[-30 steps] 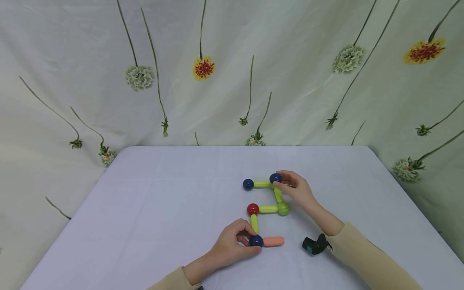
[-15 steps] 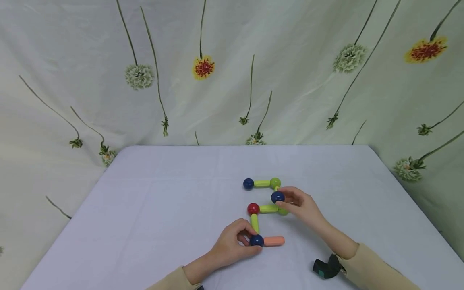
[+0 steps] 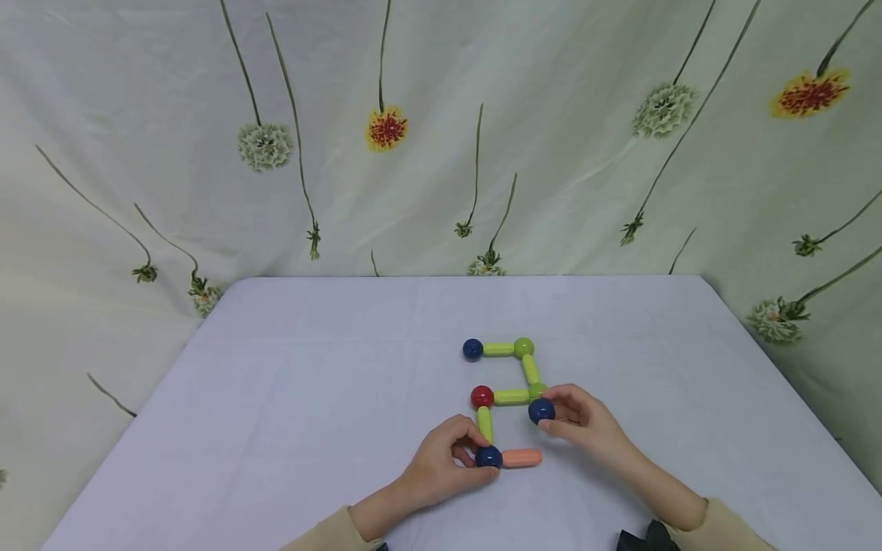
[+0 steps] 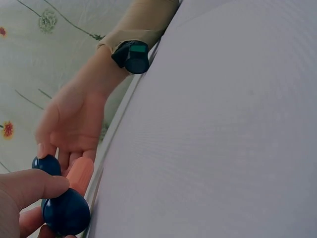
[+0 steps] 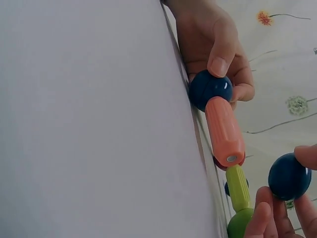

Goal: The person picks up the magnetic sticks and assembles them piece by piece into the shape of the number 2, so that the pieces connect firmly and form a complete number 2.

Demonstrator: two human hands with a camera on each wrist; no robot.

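Note:
My left hand [image 3: 441,459] pinches a dark blue ball [image 3: 488,457] at the near corner of a chain of magnetic sticks and balls on the table. From that ball an orange stick [image 3: 521,458] points right, its far end bare, and a yellow-green stick [image 3: 485,425] runs back to a red ball [image 3: 481,396]. Further along come a green ball [image 3: 537,391], a second green ball [image 3: 524,347] and a blue end ball [image 3: 472,350], joined by yellow-green sticks. Between thumb and fingertips my right hand [image 3: 586,421] holds a loose blue ball [image 3: 541,411], just in front of the nearer green ball.
A white cloth covers the table [image 3: 310,398]. Behind it hangs a flower-printed curtain [image 3: 551,153]. A black wrist device [image 3: 648,537] sits by the right sleeve, low in the head view.
My right hand has carried its blue ball from over the far green ball toward me, past the nearer green ball. The left hand has stayed on its ball.

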